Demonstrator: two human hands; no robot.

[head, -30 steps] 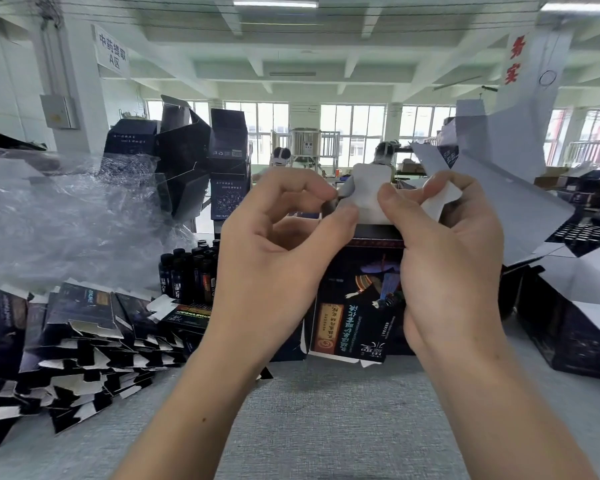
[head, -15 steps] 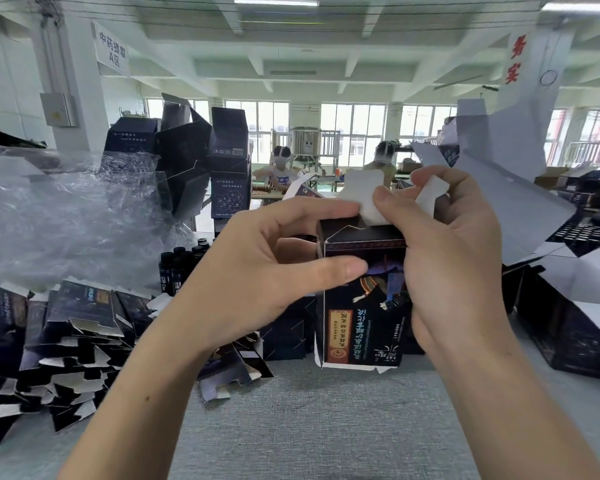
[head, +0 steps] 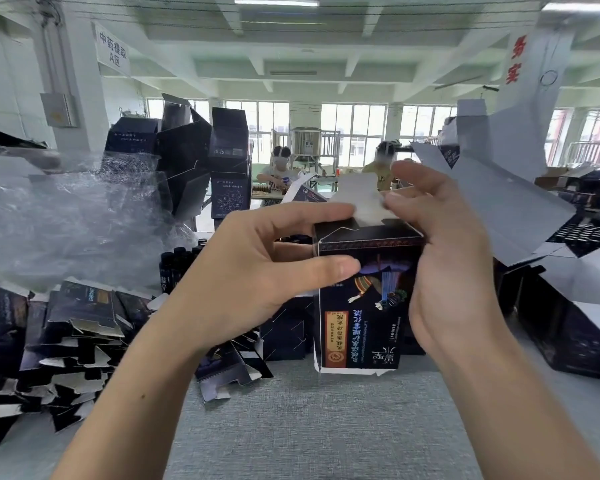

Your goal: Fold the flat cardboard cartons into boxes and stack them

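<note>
A dark printed carton stands opened into a box, held upside down in front of me above the grey table. My left hand grips its left side, thumb on the front face and index finger along the top edge. My right hand holds its right side and pinches the white end flap that sticks up from the top. A heap of flat dark cartons lies on the left of the table.
Crumpled clear plastic wrap lies behind the flat cartons. Small dark bottles stand behind my left hand. Folded dark boxes are piled at the back left. Larger open cartons sit on the right. Two people work at a far table.
The carton has dropped lower and squared up into a box. My left hand slid from the top flap to the left side. One dark top flap now lies folded down.
</note>
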